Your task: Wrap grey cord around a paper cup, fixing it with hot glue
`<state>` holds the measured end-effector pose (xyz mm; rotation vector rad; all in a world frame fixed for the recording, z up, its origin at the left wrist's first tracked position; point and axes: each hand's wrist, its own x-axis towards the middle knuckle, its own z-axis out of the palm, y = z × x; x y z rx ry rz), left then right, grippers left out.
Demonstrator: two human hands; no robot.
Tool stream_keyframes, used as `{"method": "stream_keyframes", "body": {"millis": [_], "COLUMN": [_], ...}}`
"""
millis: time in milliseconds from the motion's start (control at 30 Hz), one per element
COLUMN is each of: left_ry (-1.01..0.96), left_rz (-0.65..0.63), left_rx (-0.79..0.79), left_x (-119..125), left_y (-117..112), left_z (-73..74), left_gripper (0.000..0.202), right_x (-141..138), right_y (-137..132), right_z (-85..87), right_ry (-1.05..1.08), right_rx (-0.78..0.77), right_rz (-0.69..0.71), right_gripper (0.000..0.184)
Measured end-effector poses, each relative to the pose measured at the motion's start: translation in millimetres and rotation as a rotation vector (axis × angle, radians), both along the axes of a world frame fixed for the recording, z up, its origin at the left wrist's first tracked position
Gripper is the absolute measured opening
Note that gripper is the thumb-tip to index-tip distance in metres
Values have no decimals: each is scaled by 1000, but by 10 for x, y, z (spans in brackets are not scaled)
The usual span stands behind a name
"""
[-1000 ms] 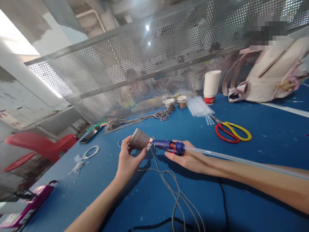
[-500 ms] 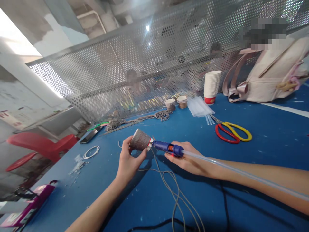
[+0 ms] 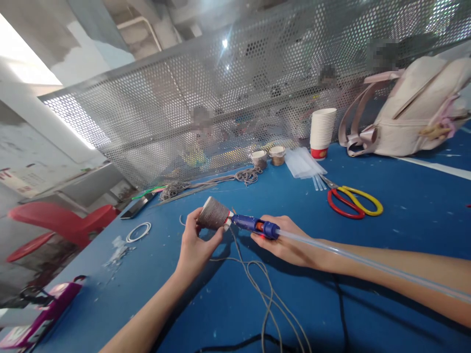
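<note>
Tilted on its side, a paper cup (image 3: 213, 214) wrapped in grey cord is gripped between the thumb and fingers of my left hand (image 3: 198, 240). A white and red band shows bare near its right end. My right hand (image 3: 281, 242) is closed around a blue hot glue gun (image 3: 253, 224), whose nozzle meets or nearly meets that band. A long clear glue stick (image 3: 331, 249) runs from the gun's back over my right forearm. Loose grey cord (image 3: 253, 279) trails from the cup down across the blue table (image 3: 165, 304).
Red-and-yellow scissors (image 3: 355, 201), clear glue sticks (image 3: 303, 164), stacked paper cups (image 3: 323, 132) and a pale backpack (image 3: 408, 113) lie to the right. Two cord-wrapped cups (image 3: 277, 157) and a cord bundle (image 3: 176, 190) stand behind. Left are a white ring (image 3: 139, 232) and purple power strip (image 3: 55, 311).
Hardly anything differs. Both hands, the cup and the glue gun hold nearly the same place, and the view has shifted very slightly.
</note>
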<state>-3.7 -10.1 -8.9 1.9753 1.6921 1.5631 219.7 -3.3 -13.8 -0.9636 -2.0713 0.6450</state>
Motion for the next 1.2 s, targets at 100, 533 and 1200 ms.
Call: {"method": "stream_keyframes", "body": {"millis": [100, 533, 1200], "left_ry": [-20, -160, -199], "left_rz": [-26, -144, -161], "left_rx": [-2, -31, -47], "left_x": [2, -87, -97], "left_y": [7, 75, 92], "left_z": [10, -41, -7], "left_gripper": [45, 52, 53], "right_x": [-7, 48, 52], "right_y": [-9, -6, -7], "right_z": [-12, 122, 144], "right_ry": [-23, 149, 132], "right_rx": [7, -179, -229], "right_rz": [20, 57, 68], "right_gripper": [16, 23, 26]}}
